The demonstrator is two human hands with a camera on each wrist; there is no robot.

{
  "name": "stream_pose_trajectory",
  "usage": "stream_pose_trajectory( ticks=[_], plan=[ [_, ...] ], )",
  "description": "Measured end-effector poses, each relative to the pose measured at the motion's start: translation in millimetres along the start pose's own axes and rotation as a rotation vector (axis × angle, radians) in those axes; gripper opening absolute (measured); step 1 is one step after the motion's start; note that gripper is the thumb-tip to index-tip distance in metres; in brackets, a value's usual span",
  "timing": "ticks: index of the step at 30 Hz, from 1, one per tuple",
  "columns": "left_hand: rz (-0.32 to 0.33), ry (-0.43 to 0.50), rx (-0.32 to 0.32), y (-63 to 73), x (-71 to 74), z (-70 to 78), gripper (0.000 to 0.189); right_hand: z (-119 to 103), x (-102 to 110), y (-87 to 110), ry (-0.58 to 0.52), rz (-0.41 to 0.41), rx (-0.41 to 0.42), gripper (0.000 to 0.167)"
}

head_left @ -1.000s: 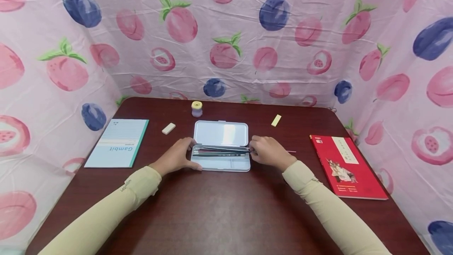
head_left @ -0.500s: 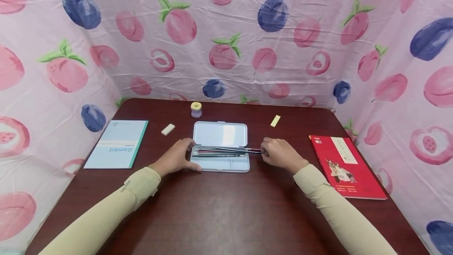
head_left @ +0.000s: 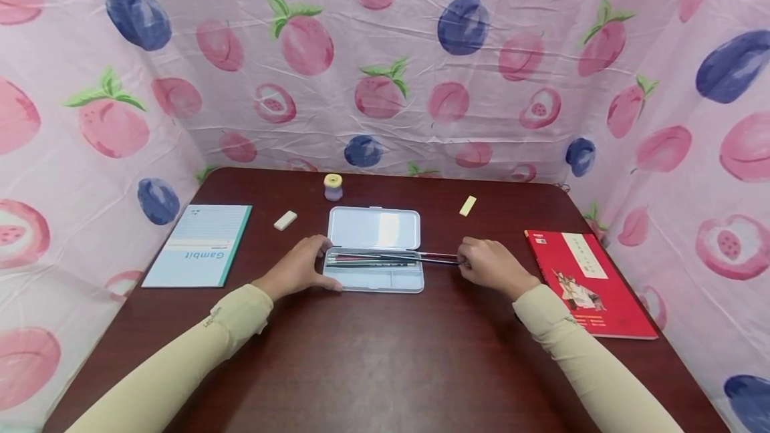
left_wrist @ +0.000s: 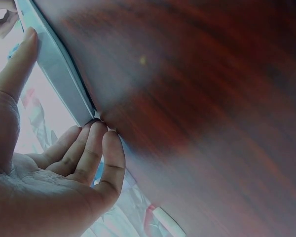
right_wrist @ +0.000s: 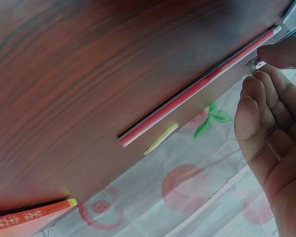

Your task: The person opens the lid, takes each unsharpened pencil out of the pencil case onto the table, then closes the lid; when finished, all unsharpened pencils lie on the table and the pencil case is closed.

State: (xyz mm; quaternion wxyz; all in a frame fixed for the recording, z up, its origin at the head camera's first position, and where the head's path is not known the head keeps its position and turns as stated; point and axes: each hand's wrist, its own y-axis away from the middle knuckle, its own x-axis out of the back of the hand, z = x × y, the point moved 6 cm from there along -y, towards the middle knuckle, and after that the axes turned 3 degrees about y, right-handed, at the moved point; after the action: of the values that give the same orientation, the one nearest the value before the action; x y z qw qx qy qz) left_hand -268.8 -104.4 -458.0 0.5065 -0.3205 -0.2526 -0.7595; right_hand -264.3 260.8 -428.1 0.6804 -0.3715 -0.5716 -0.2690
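Observation:
A pale blue pencil case (head_left: 361, 280) lies with its lid raised in the middle of the table. Several pencils (head_left: 373, 264) sit in its rear compartment. My left hand (head_left: 295, 267) grips the case's left end, thumb at the near edge, fingers at the far corner. To the right of the case, my right hand (head_left: 490, 264) pinches the end of a dark pencil (head_left: 439, 260), whose other end reaches over the case. In the right wrist view a red pencil (right_wrist: 197, 91) lies on the table beside that hand. My right hand partly hides it in the head view.
A white eraser (head_left: 285, 220) and a yellow-and-purple pencil sharpener (head_left: 333, 187) are behind and left of the case. A small yellow strip (head_left: 468, 206) lies behind my right hand. A light blue notebook (head_left: 201, 246) is at far left, a red book (head_left: 586, 279) at right.
My right hand has moved right, drawing the dark pencil partly out past the case's right end. My left hand has stayed in place on the case.

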Motion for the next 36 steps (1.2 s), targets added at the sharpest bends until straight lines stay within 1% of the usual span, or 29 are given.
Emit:
stream_pose_trajectory(
  ticks=[17,22,36],
  plan=[
    [0.003,-0.002,-0.005,-0.1,0.0,0.0,0.091,25.8,0.8,20.5,0.006,-0.018,-0.058,0.018],
    [0.000,0.002,0.010,-0.1,0.4,-0.3,0.091,31.8,0.8,23.7,-0.003,-0.028,-0.068,0.017],
    [-0.002,0.004,0.007,-0.2,0.6,-0.4,0.091,42.4,-2.4,30.2,-0.017,-0.057,-0.112,0.019]
  ],
)
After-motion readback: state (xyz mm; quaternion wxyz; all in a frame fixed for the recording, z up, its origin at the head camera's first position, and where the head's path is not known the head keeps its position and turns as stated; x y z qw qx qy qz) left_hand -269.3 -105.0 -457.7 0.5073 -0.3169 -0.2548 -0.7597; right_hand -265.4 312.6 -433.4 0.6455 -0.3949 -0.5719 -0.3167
